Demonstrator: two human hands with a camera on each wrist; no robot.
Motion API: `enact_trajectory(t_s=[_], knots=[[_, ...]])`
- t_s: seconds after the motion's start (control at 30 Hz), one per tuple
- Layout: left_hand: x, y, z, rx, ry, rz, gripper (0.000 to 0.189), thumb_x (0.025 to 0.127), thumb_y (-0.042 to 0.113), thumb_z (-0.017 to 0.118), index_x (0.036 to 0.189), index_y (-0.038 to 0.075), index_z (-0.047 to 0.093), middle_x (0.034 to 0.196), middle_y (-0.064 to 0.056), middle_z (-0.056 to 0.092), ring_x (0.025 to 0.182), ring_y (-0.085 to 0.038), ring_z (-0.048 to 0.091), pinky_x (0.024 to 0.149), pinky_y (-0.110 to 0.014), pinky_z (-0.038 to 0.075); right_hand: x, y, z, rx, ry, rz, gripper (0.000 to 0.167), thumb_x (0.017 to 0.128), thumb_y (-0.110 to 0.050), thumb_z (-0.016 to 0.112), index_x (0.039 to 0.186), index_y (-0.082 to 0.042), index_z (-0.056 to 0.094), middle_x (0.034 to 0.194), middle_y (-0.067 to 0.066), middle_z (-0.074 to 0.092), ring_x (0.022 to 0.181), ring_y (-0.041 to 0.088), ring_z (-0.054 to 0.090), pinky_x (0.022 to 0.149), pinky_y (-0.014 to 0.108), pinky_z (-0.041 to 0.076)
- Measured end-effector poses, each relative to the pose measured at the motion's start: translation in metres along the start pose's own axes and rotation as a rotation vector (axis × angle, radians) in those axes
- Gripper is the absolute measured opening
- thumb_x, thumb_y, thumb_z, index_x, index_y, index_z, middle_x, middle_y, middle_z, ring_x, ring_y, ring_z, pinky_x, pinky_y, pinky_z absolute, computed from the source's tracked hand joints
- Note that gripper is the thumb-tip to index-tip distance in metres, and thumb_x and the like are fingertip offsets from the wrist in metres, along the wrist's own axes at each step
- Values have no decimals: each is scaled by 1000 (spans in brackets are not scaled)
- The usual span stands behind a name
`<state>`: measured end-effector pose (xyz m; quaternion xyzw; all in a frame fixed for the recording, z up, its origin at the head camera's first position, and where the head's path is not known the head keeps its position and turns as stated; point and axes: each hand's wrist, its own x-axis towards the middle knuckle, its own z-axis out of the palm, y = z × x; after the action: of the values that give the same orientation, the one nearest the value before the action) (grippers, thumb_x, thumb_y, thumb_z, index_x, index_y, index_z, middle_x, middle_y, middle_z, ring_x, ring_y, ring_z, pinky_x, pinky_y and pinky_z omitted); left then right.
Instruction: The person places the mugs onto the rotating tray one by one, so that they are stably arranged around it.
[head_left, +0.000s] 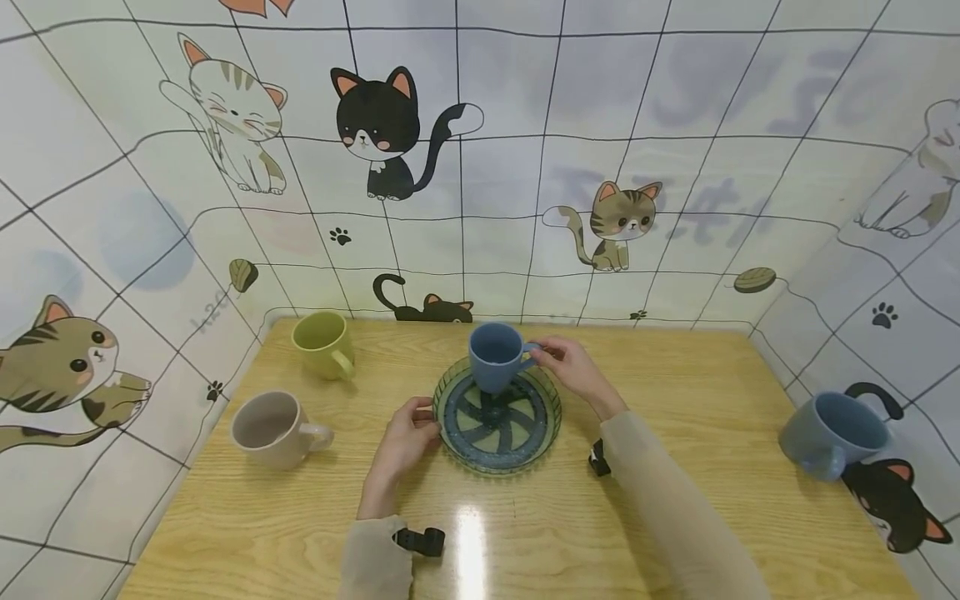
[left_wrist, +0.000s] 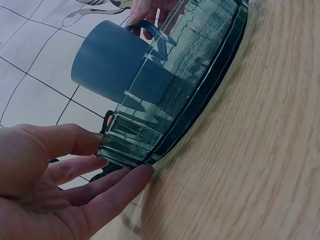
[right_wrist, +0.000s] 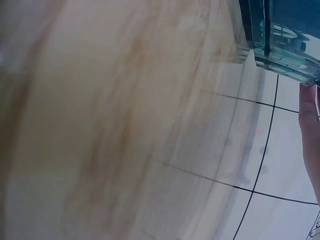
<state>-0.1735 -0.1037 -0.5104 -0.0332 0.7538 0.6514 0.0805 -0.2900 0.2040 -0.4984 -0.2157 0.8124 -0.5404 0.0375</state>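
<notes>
A blue mug (head_left: 496, 357) is over the far part of a round, green-tinted glass dish (head_left: 546, 417), which has a dark blue pinwheel pattern on its base. My right hand (head_left: 573, 371) pinches the mug's handle from the right. At the dish's left side, my left hand (head_left: 405, 437) holds the edge. The left wrist view shows its fingers (left_wrist: 127, 187) at the rim and low on the glass wall (left_wrist: 132, 132); through that wall the lower part of the mug (left_wrist: 112, 60) shows. In the right wrist view only a strip of the right hand (right_wrist: 311, 135) appears.
A yellow-green mug (head_left: 321, 343) stands at the back left of the wooden table (head_left: 675, 400), with a pale grey-pink mug (head_left: 273, 429) nearer the front. Another blue mug (head_left: 836, 433) is at the right edge. A white cloth wall (head_left: 510, 175) printed with cats encloses the table.
</notes>
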Motion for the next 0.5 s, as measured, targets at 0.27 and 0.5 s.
enact_trajectory(t_s=[0.27, 0.5], knots=[[-1, 2, 0, 9, -7, 7, 43, 94, -6, 55, 136, -8, 45, 117, -29, 56, 101, -35, 62, 77, -42, 56, -3, -35, -1, 26, -49, 45, 48, 94, -12, 67, 137, 3, 52, 130, 23, 56, 113, 39, 55, 92, 50, 48], [-1, 0, 0, -3, -7, -2, 44, 94, -6, 56, 137, -9, 44, 119, -30, 55, 103, -36, 61, 79, -43, 56, -8, -47, -4, 31, -103, 81, 74, 91, -15, 72, 151, -3, 32, 153, 22, 30, 132, 39, 36, 105, 58, 33]])
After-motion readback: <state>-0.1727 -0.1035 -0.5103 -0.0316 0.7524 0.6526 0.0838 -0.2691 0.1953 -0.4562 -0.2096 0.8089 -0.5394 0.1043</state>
